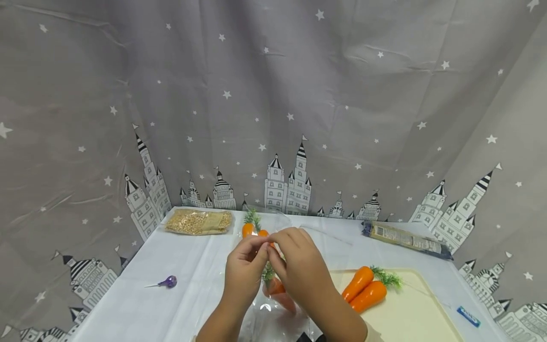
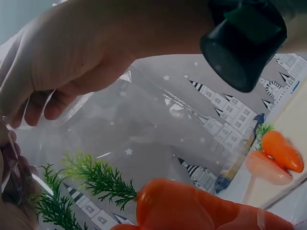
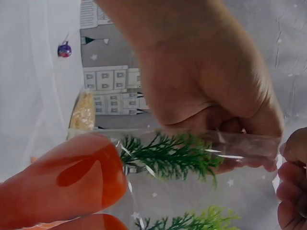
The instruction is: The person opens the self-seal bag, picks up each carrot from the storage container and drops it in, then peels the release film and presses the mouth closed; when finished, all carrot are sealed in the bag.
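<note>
A clear plastic bag [image 1: 265, 323] with artificial carrots [image 3: 81, 177] inside hangs below my two hands, which meet at its top. My left hand [image 1: 244, 273] pinches the bag's edge between thumb and fingertips. Right beside it, my right hand [image 1: 301, 266] pinches the same edge, fingertips close to the left ones. Green leafy tops [image 2: 98, 179] of the carrots point up toward the hands through the film. Behind the hands, more orange carrots [image 1: 248, 230] with green tops lie on the table, partly hidden.
Two carrots [image 1: 363, 289] lie on a cream tray [image 1: 412, 304] at right. A blue small pack [image 1: 468, 317] sits beyond it. A long dark-ended packet [image 1: 406, 238] lies at the back right, a bag of yellow kernels [image 1: 198, 222] at back left, a purple lollipop [image 1: 170, 281] at left.
</note>
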Available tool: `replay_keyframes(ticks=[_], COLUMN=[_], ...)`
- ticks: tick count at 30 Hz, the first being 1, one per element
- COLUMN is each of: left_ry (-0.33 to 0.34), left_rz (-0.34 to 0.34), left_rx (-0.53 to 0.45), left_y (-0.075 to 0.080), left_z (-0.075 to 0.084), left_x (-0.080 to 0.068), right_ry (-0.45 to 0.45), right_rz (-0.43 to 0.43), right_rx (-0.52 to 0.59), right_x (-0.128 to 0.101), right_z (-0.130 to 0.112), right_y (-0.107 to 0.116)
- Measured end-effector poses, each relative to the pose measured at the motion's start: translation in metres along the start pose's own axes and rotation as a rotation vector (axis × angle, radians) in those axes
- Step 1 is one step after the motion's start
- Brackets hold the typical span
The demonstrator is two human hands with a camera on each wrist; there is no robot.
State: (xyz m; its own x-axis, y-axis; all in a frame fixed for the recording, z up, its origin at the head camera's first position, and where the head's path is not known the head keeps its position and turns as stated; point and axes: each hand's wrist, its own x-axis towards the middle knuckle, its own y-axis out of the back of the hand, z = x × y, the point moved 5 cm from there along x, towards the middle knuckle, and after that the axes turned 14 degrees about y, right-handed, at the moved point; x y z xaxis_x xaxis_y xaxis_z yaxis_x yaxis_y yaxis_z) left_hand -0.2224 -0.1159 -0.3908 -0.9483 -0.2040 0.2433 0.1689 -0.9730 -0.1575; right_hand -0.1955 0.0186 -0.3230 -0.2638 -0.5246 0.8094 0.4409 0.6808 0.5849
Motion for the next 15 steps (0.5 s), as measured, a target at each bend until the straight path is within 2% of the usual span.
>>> replay_keyframes(ticks=[9, 15], left_ry=[-0.072, -0.091], left_rz=[-0.017, -0.024], left_rx=[0.049, 0.078], left_y=[-0.0008, -0.0031], left_z=[0.0001, 0.0], left_x=[-0.0006, -0.0017], right_ry=[-0.063, -0.076], right_rz=[-0.023, -0.044], right_rx=[-0.009, -0.029], right_x=[-0.0002, -0.0001], right_z=[0.0063, 0.0085], right_y=[-0.0039, -0.0025])
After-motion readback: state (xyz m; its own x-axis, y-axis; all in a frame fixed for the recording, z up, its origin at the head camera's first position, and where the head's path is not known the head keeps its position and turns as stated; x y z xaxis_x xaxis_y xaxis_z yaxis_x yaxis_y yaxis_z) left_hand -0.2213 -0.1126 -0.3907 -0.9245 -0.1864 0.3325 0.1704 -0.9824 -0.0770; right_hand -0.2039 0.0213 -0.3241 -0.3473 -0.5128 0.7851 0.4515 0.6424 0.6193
